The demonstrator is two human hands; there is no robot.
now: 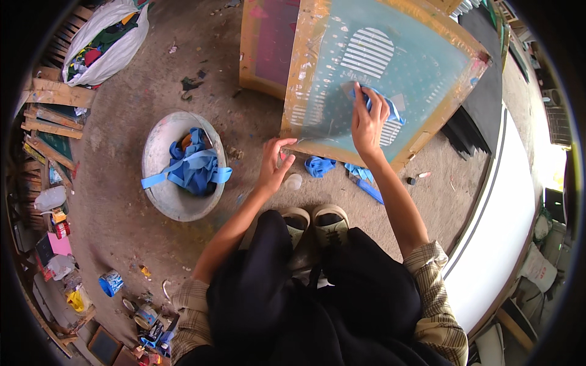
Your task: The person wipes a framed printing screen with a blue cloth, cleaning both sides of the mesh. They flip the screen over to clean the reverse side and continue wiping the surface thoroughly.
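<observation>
A screen printing frame (292,79) with a tan taped border and pale blue-green mesh leans upright before me. White striped rounded shapes and small marks show on its mesh. My right hand (370,122) presses a blue cloth (395,113) against the mesh, fingers closed over it; part of the cloth is hidden beneath them. At the frame's lower left corner is my left hand (274,165), thumb and fingers apart, holding nothing. Its index fingertip meets the bottom edge or sits just beside it. Below the frame lie a crumpled blue cloth (319,166) and a blue strip-like tool (368,190).
A whitish bucket (160,198) of blue cloth strips stands on the floor at left. Behind the frame leans a second, purple-meshed frame (259,76). A white sack of scraps (131,46) and wood pieces (55,125) line the left; a white board (488,244) lies right.
</observation>
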